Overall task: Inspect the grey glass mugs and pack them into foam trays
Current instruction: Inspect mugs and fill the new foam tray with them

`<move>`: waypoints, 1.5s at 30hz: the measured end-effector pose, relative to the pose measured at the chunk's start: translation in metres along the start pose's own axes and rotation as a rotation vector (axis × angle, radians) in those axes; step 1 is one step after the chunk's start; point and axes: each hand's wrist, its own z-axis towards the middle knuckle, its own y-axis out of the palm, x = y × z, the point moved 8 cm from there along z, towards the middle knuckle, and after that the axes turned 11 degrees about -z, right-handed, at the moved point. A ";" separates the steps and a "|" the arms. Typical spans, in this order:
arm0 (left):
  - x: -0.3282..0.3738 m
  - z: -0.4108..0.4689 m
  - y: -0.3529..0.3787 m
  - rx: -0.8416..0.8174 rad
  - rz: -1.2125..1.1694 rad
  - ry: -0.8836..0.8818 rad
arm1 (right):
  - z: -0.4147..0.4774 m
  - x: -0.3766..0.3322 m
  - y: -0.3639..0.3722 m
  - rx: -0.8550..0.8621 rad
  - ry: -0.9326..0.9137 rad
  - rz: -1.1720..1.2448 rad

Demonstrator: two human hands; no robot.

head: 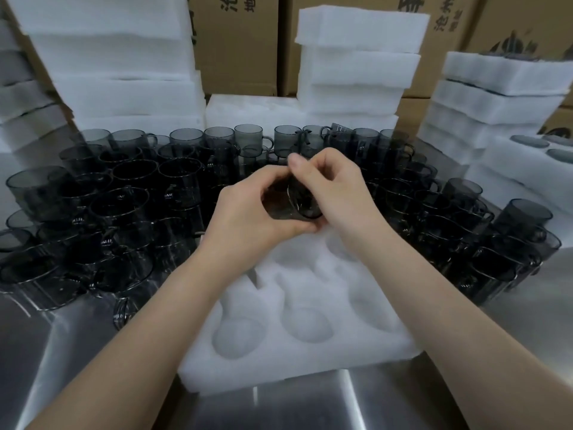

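Both hands, left hand [248,215] and right hand [335,187], curl around one grey mug [294,203] held over the far edge of the foam tray [310,364], whose visible pockets are all unfilled, while many mugs [130,193] wait on the counter [527,336], so packing looks barely begun.

light: bright, even; glare: pale streaks on steel table [387,398]; edges: wide-angle bowing; focus: soft overall
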 end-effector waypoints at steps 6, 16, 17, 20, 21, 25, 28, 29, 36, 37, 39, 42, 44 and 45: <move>0.001 0.000 -0.006 0.008 -0.233 -0.013 | 0.000 0.007 0.006 -0.208 0.164 0.461; 0.003 -0.005 -0.007 0.015 -0.163 -0.020 | -0.009 0.006 0.025 -0.439 0.227 0.325; 0.006 -0.004 -0.010 0.050 -0.111 0.003 | -0.009 0.005 0.026 -0.445 0.214 0.355; 0.006 -0.002 -0.018 0.119 -0.195 0.006 | -0.013 -0.003 0.027 -0.491 0.173 0.505; 0.005 -0.001 -0.020 0.123 -0.262 -0.008 | -0.014 -0.005 0.027 -0.516 0.157 0.550; -0.011 0.000 -0.023 0.073 -0.555 -0.103 | -0.016 -0.016 0.025 -0.568 0.017 0.664; -0.016 0.000 -0.018 -0.019 -0.701 -0.158 | -0.016 -0.020 0.025 -0.573 -0.076 0.612; -0.017 0.000 -0.016 -0.051 -0.719 -0.173 | -0.016 -0.020 0.025 -0.565 -0.094 0.573; -0.017 0.000 -0.009 -0.094 -0.691 -0.184 | -0.008 -0.016 0.015 -0.383 -0.034 0.429; -0.017 0.000 -0.010 -0.062 -0.615 -0.168 | -0.007 -0.015 0.012 -0.353 -0.010 0.389; -0.012 -0.001 -0.010 -0.026 -0.437 -0.115 | -0.006 -0.013 0.006 -0.284 0.000 0.279; -0.003 -0.003 -0.009 0.006 -0.150 -0.022 | -0.005 -0.011 -0.002 -0.170 -0.032 0.134; -0.001 -0.003 -0.010 0.023 -0.117 0.006 | -0.006 -0.010 -0.002 -0.142 -0.026 0.160; -0.001 -0.003 -0.012 0.037 -0.130 0.018 | -0.006 -0.011 -0.001 -0.147 -0.028 0.217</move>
